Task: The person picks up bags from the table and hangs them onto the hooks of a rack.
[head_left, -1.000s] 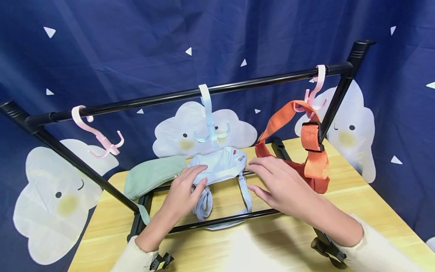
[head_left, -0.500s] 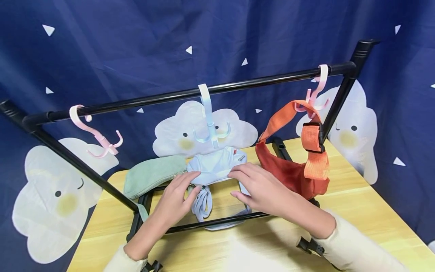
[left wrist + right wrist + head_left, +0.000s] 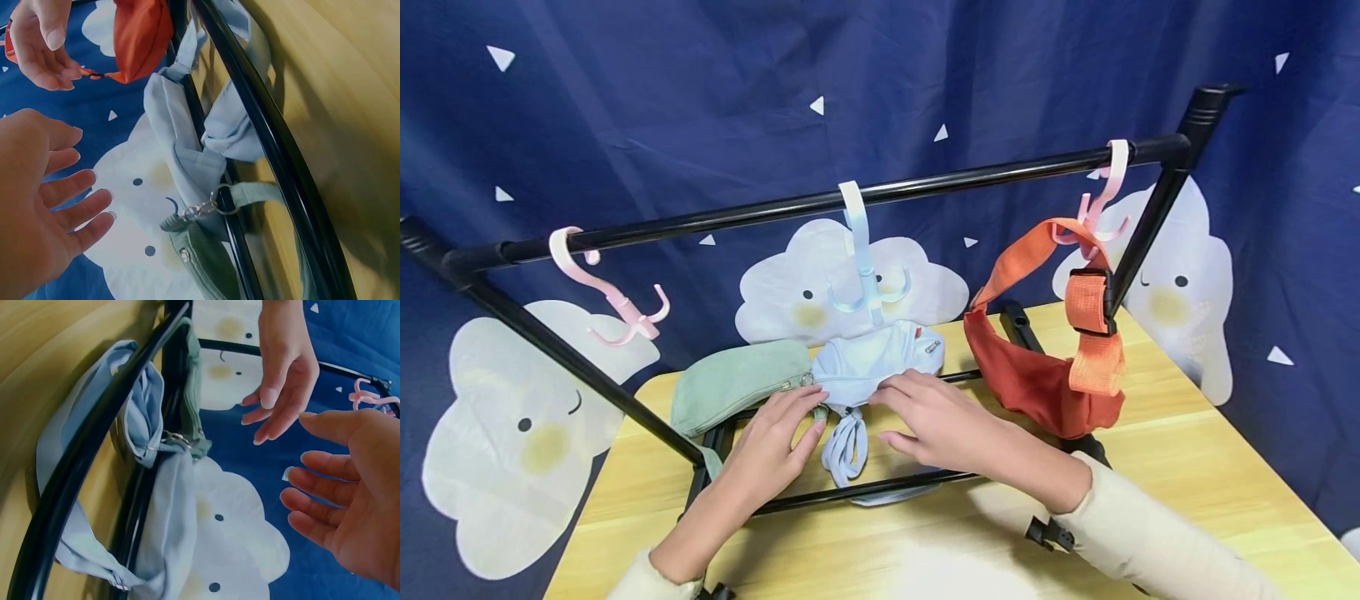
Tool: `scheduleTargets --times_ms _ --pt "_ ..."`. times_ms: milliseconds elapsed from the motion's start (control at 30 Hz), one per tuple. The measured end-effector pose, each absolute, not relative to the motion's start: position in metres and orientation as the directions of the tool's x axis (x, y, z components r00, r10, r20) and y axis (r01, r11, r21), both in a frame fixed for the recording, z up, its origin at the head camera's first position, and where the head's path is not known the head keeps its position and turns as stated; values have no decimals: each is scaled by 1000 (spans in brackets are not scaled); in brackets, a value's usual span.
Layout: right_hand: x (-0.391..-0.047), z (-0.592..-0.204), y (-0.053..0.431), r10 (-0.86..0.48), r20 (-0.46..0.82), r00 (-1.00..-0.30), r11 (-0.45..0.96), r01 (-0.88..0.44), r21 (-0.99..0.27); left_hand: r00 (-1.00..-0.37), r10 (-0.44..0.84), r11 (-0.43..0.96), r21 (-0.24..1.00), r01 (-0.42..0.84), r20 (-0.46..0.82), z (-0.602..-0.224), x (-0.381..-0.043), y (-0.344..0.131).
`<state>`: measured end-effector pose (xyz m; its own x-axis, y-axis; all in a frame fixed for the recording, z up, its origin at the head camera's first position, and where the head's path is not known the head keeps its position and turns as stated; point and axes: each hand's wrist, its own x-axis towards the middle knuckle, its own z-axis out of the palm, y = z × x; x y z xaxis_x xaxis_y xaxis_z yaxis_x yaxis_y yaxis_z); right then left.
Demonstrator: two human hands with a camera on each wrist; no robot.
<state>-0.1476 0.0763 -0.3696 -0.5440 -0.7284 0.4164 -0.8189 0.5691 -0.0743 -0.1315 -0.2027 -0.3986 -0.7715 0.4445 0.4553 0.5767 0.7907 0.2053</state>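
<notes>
My left hand (image 3: 767, 437) hovers in front of the light blue bag (image 3: 880, 354), palm down, fingers loosely bent, with nothing in it. From the other side my right hand (image 3: 936, 421) reaches over the same bag's front edge in the head view. Both wrist views show the fingers apart from the bag and around no object. The bag lies on the rack's lower bar, its bundled strap (image 3: 846, 446) dangling in front. To its left rests a green bag (image 3: 737, 379) with a metal clasp (image 3: 209, 205). A red bag (image 3: 1037, 379) hangs at right by its orange strap (image 3: 1022, 258).
A black rack (image 3: 722, 218) stands on the wooden table (image 3: 1195, 467). On its top bar are a pink hook (image 3: 613, 292) at left, a pale blue hook (image 3: 863, 250) mid-bar and another pink hook (image 3: 1105, 196) holding the orange strap. A dark blue curtain (image 3: 700, 100) is behind.
My right hand has moved left from beside the red bag to over the light blue bag. My left hand has shifted slightly left and down. The bags stay where they were.
</notes>
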Motion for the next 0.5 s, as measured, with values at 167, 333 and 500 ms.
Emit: scheduleTargets --times_ms 167,333,500 --pt "-151 -373 63 -754 374 -539 564 -824 -50 -765 474 809 127 574 437 -401 -132 -211" --pt "-156 -380 49 -781 346 -519 550 -835 -10 -756 496 816 69 574 428 -404 -131 -220" --pt "-161 -389 39 -804 360 -472 518 -855 36 -756 497 827 32 561 425 -407 -129 -230"
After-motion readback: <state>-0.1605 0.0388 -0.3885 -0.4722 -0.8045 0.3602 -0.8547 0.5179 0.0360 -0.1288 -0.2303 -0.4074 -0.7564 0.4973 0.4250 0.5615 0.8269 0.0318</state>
